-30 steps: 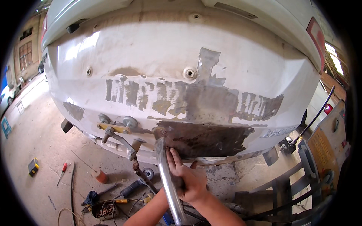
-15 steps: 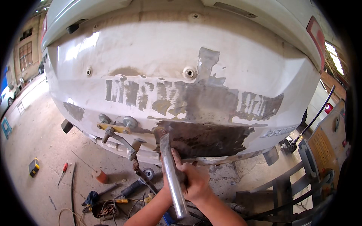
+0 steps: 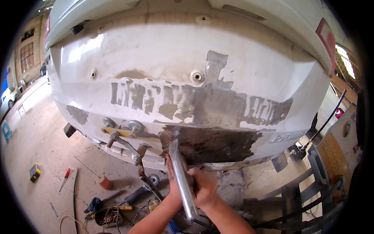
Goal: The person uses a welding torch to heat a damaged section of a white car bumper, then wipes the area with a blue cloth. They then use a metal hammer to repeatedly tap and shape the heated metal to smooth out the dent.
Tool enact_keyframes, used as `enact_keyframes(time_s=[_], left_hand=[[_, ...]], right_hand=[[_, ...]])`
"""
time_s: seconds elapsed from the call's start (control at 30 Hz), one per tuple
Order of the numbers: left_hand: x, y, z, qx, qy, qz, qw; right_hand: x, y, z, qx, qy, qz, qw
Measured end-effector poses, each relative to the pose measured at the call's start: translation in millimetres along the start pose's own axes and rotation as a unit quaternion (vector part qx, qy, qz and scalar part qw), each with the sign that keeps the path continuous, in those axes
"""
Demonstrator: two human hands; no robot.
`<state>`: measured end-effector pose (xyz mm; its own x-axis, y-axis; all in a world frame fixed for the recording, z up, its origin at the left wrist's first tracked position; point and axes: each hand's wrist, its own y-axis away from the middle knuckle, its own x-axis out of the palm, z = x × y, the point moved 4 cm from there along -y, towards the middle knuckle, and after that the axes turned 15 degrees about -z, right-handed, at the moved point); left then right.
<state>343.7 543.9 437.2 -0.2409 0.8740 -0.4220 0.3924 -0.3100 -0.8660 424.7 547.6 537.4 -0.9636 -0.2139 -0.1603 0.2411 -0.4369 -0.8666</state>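
Note:
A long polished metal bar stands angled toward me, its far tip against a dark bare-metal patch low on a white vehicle's rear panel. My left hand is closed against the bar's left side, fingertips reaching up to the patch. Blurred, my right hand grips the bar from the right; part of its fingers is hidden. Just left of the bar, a yellow puller bracket with round metal pads is fixed to the panel, a jointed rod hanging from it. Grey sanded streaks run above.
On the floor lie a yellow-and-black tool, a red screwdriver, an orange cylinder, an angle grinder, cables and a can of small parts. A dark metal machine stands right, a blue stool far left.
The bar has shifted right and slightly away from me. Fingers that showed to its right one second ago are now hidden there, and fingertips show along its left side.

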Motion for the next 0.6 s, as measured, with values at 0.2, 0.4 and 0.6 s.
enact_keyframes(time_s=[0.2,0.4,0.6], left_hand=[[-30,-61,-12,-0.014,0.126,-0.109,0.986],[-33,-83,-8,0.012,0.088,-0.155,0.984],[-11,-50,4,0.008,0.067,-0.169,0.983]], right_hand=[[-25,35,-6,0.046,-0.061,0.098,0.992],[-27,34,11,-0.103,-0.046,0.091,0.989],[-19,43,-16,-0.011,0.005,0.107,0.994]])
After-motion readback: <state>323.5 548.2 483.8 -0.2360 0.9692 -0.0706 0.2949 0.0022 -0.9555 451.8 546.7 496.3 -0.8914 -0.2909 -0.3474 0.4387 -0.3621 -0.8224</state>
